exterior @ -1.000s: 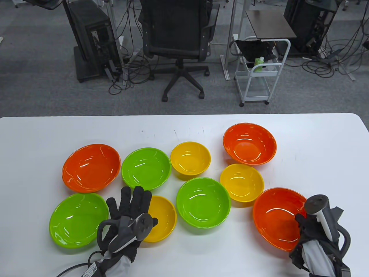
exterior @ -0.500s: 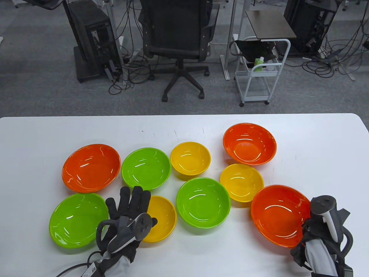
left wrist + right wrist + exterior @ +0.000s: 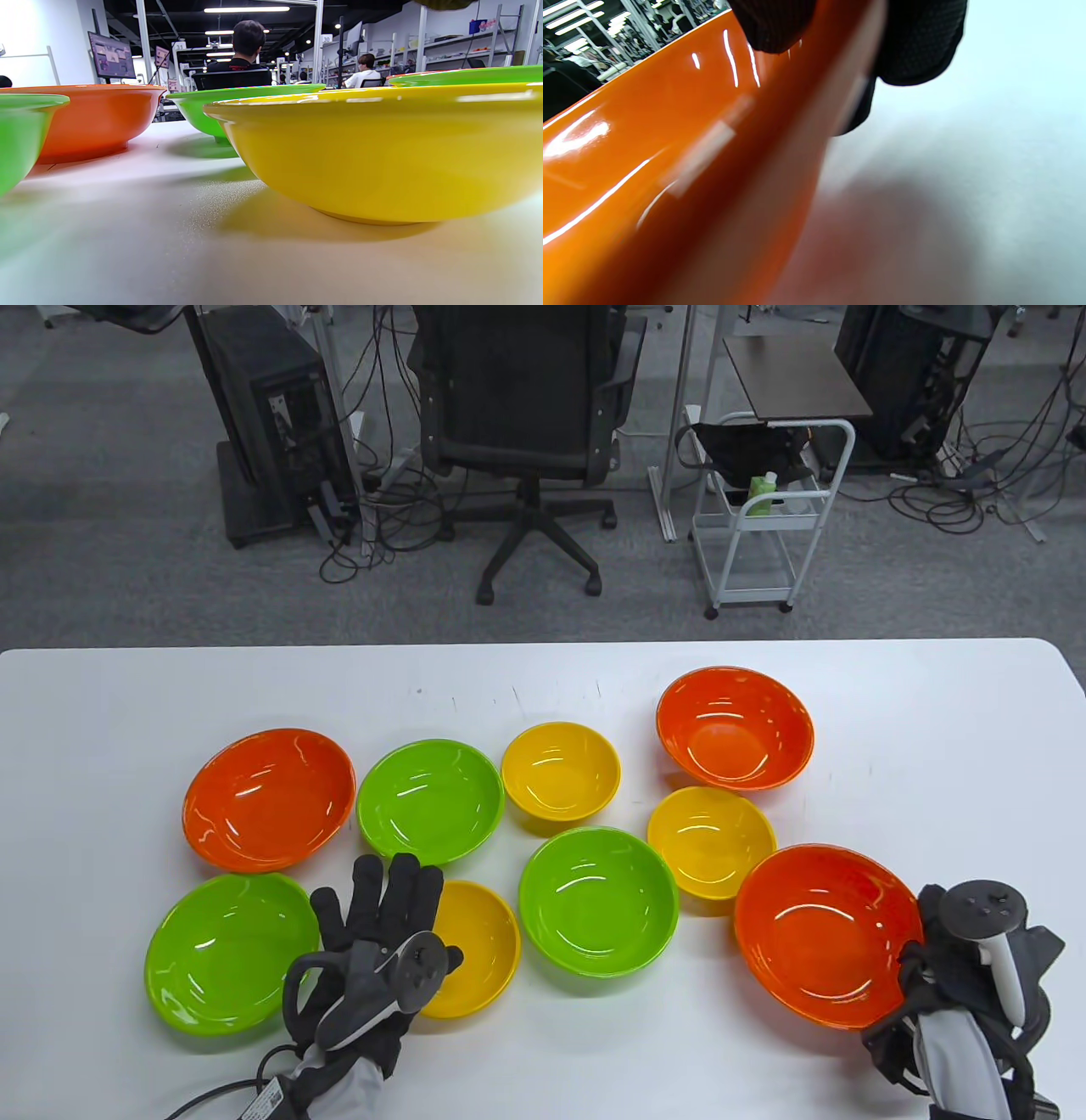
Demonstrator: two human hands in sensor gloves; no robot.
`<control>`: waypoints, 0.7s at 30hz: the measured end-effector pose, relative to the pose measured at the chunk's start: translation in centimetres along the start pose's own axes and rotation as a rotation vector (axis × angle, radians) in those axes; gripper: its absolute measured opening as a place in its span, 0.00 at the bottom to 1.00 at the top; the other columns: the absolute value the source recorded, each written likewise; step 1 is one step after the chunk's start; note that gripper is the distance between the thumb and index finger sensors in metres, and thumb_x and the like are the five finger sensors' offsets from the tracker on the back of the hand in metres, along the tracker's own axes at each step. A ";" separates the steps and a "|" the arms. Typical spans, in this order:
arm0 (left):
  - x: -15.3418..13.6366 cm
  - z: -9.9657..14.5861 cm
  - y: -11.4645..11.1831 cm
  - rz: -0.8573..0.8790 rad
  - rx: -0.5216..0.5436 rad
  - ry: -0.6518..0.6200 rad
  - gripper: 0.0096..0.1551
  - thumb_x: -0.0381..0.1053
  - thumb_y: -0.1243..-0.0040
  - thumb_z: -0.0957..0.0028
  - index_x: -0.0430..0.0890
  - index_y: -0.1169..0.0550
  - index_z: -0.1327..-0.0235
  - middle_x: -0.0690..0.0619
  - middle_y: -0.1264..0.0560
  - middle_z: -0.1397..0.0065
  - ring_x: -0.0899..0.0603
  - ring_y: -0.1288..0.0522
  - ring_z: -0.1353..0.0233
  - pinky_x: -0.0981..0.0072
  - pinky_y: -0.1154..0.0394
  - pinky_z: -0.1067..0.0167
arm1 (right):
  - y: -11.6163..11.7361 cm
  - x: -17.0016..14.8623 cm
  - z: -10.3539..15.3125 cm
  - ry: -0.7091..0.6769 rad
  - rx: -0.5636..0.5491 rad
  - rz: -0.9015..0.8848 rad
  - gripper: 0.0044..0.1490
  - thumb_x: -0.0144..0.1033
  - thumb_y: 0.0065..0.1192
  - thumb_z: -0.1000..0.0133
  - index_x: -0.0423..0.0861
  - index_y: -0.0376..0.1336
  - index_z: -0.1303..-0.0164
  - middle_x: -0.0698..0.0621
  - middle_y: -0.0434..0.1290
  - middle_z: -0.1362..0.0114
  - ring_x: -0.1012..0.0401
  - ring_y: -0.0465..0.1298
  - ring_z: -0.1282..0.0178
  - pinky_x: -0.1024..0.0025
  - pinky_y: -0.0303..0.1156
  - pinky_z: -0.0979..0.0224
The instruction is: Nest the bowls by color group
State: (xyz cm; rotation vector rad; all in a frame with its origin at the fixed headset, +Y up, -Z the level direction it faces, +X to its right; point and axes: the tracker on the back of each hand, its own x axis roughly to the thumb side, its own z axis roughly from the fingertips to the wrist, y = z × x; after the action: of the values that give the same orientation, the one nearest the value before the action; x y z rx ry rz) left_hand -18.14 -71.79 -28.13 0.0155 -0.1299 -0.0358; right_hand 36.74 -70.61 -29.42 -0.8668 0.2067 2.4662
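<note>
The right hand (image 3: 959,959), at about 4 o'clock on the table (image 3: 102,704), pinches the rim of the nearest orange bowl (image 3: 823,933); in the right wrist view its fingers (image 3: 916,46) clamp the glossy wall from both sides. A grip on the rim alone could slip, I think, and the bowl may tip or drop. Its edge is just beside the yellow bowl (image 3: 711,840) at 2 o'clock and could knock it. The left hand (image 3: 377,933), at 7 o'clock, lies with fingers spread flat beside another yellow bowl (image 3: 475,946). Farther, at 1 o'clock, waits the second orange bowl (image 3: 734,727), and the third (image 3: 267,799) at 10 o'clock.
</note>
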 end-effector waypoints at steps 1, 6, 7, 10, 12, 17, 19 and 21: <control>0.0 0.0 0.0 0.000 0.000 0.000 0.53 0.71 0.52 0.53 0.57 0.56 0.18 0.51 0.59 0.11 0.33 0.62 0.14 0.22 0.59 0.27 | -0.1 0.3 0.3 -0.020 -0.009 0.003 0.45 0.23 0.56 0.42 0.51 0.40 0.18 0.46 0.70 0.28 0.54 0.81 0.46 0.53 0.74 0.35; -0.1 0.0 0.0 0.004 0.002 0.004 0.53 0.71 0.52 0.52 0.57 0.56 0.18 0.51 0.59 0.11 0.33 0.62 0.14 0.22 0.59 0.27 | -0.6 1.5 1.5 -0.096 -0.042 0.018 0.45 0.23 0.56 0.42 0.50 0.40 0.18 0.46 0.71 0.28 0.54 0.81 0.46 0.53 0.74 0.36; -0.1 0.0 0.0 0.005 0.003 0.005 0.53 0.71 0.52 0.53 0.57 0.56 0.18 0.51 0.59 0.11 0.33 0.62 0.14 0.22 0.59 0.27 | -0.6 1.8 1.7 -0.113 -0.047 0.023 0.45 0.23 0.56 0.42 0.49 0.40 0.18 0.45 0.71 0.28 0.54 0.81 0.46 0.53 0.74 0.36; -0.1 0.0 0.0 0.004 0.009 0.007 0.53 0.71 0.52 0.52 0.57 0.56 0.18 0.51 0.59 0.11 0.33 0.62 0.14 0.22 0.59 0.27 | -0.2 2.7 2.4 -0.171 -0.044 0.027 0.45 0.23 0.56 0.42 0.48 0.40 0.18 0.45 0.71 0.28 0.54 0.81 0.46 0.53 0.75 0.36; -0.1 0.0 0.1 0.009 0.012 0.012 0.53 0.71 0.52 0.53 0.57 0.56 0.18 0.51 0.59 0.11 0.33 0.62 0.14 0.22 0.59 0.27 | 0.4 3.5 2.9 -0.210 -0.033 0.021 0.45 0.23 0.56 0.42 0.46 0.40 0.18 0.44 0.71 0.28 0.54 0.81 0.47 0.54 0.75 0.37; -0.1 -0.1 0.0 0.019 0.010 0.006 0.53 0.71 0.52 0.52 0.57 0.56 0.18 0.51 0.59 0.11 0.33 0.62 0.14 0.22 0.59 0.27 | 1.5 5.7 4.1 -0.287 -0.023 0.013 0.44 0.23 0.56 0.42 0.45 0.41 0.18 0.44 0.71 0.28 0.54 0.82 0.47 0.54 0.75 0.37; -0.1 -0.2 0.0 0.040 -0.002 -0.007 0.53 0.71 0.52 0.52 0.57 0.56 0.18 0.51 0.59 0.11 0.33 0.62 0.14 0.22 0.59 0.27 | 1.8 6.4 4.8 -0.318 -0.021 0.005 0.44 0.23 0.56 0.42 0.44 0.41 0.18 0.44 0.71 0.28 0.54 0.82 0.47 0.53 0.75 0.37; -0.1 -0.2 0.1 0.068 -0.007 -0.010 0.53 0.71 0.52 0.53 0.57 0.56 0.18 0.51 0.59 0.11 0.33 0.61 0.14 0.22 0.58 0.27 | 2.0 7.2 5.4 -0.347 -0.015 -0.008 0.44 0.23 0.56 0.42 0.44 0.41 0.18 0.44 0.71 0.28 0.54 0.82 0.47 0.54 0.75 0.37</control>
State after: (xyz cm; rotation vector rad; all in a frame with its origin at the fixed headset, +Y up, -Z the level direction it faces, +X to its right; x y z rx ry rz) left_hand -18.23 -71.73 -28.33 0.0041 -0.1400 0.0311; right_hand 28.01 -67.68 -29.64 -0.4322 0.0615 2.5638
